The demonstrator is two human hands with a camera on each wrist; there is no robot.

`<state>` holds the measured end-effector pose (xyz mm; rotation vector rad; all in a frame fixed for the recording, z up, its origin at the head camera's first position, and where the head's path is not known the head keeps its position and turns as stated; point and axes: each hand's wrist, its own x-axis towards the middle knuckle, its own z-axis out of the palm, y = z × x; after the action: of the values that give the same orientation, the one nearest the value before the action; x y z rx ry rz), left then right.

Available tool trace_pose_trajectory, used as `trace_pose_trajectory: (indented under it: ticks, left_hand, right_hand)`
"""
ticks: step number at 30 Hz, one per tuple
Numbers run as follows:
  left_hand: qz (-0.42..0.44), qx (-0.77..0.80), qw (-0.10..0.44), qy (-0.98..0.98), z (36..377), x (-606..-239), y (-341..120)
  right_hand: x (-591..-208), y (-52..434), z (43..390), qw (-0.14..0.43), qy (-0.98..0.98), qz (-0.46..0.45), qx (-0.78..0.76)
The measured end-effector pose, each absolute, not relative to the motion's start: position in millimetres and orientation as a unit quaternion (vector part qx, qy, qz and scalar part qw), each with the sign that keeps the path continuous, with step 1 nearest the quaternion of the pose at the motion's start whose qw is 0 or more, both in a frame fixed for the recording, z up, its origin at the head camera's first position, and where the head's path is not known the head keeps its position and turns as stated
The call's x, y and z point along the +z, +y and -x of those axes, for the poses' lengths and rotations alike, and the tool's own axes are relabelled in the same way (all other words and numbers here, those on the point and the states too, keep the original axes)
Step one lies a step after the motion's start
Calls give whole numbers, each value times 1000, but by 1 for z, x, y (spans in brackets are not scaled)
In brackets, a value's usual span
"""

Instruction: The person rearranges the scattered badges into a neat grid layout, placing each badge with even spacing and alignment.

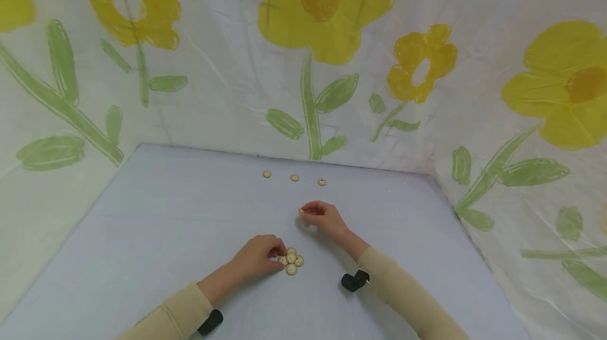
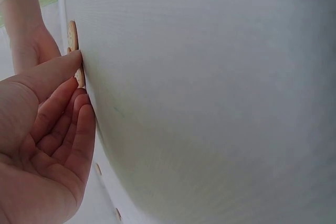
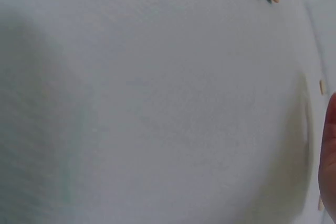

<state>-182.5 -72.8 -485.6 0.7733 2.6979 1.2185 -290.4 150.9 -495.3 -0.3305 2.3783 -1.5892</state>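
A cluster of several round tan discs [image 1: 291, 270] lies on the table, with one disc [image 1: 291, 258] on top in the middle; they look like wooden buttons with small marks. My left hand [image 1: 258, 256] is at the cluster's left side, thumb and fingers pinching its leftmost disc [image 1: 283, 260]. In the left wrist view, the left hand's [image 2: 52, 129] thumb partly covers that disc [image 2: 80, 77]. Farther back and to the right, my right hand [image 1: 324, 219] pinches a single disc [image 1: 301, 212] at its fingertips. Only a sliver of the right hand [image 3: 328, 161] shows in the right wrist view.
Three more discs, a left one [image 1: 267, 174], a middle one [image 1: 294, 177] and a right one [image 1: 322, 182], lie in a row near the back edge of the pale table [image 1: 166, 197]. A white curtain [image 1: 213, 92] with painted yellow flowers hangs around the table.
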Motion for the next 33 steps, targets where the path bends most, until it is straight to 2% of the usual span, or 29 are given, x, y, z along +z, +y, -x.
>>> trace_pose_trajectory:
  ticks: [18, 33]
  left_hand:
    - [-255, 403, 45, 878, 182, -485, -73]
    - [-261, 400, 41, 878, 184, -488, -75]
  right_hand:
    - [-494, 125, 324, 102, 838, 133, -519]
    - [-494, 99, 344, 103, 840, 148, -512]
